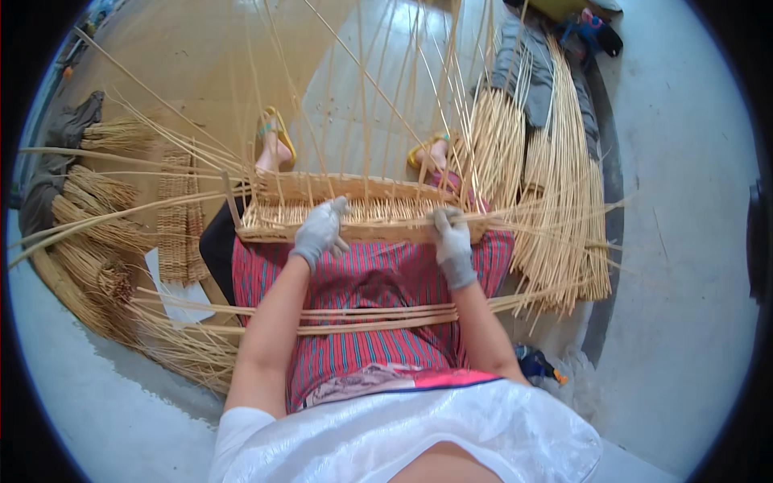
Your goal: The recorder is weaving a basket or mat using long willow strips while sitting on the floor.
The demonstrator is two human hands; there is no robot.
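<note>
A long, shallow wicker basket (386, 234) with pale upright stakes lies across my lap. Over its near wall is my left hand (320, 229) in a light grey glove, fingers reaching inside and thumb on the near side, so the wall sits in its grip. My right hand (452, 243), gloved too, is closed at the near wall's right end. Its fingers curl round thin willow rods (515, 221) that run off to the right; how many they hold is hidden. Several loose rods (378, 328) lie across the striped cloth (370, 278) on my thighs.
Big bundles of peeled rods (555, 177) lie on the floor at right. Shorter bundles (97, 201) and woven panels (175, 217) are at left. Long stakes (366, 88) rise beyond the basket, between my feet. A dark and orange object (541, 366) lies by my right elbow.
</note>
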